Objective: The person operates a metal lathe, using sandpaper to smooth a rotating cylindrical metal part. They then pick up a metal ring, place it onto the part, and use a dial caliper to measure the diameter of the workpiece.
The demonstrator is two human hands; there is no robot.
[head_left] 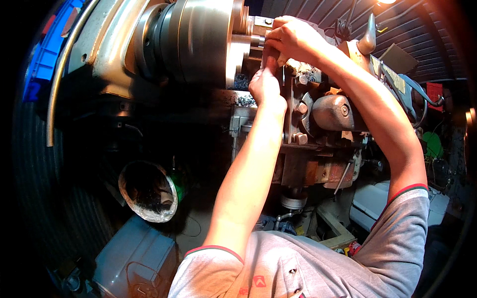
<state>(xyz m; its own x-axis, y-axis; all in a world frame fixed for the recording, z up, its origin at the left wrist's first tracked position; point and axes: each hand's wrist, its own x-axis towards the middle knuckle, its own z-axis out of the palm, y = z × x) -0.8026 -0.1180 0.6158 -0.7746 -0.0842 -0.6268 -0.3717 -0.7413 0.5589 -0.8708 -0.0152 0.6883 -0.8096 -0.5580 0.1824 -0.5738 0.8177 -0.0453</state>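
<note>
In front of me is a metal lathe with a large round chuck (198, 42) at the upper left. A thin shiny steel rod (256, 40) sticks out of the chuck toward my hands. My right hand (294, 39) is closed around the rod's end area, with its fingers bent over the top. Just below, my left hand (267, 87) is closed, its thumb pointing up. Between them a small dark brown strip (270, 53) shows, gripped by both hands beside the rod. Its exact kind and the rod's far end are hidden by my fingers.
The tool post (298, 107) with square-headed bolts stands right of my left forearm, near a rounded metal handle hub (338, 111). Metal chips (244, 101) lie below the chuck. A dirty round container (149, 191) and a pale bin (134, 253) sit lower left. A lamp (386, 1) glows above.
</note>
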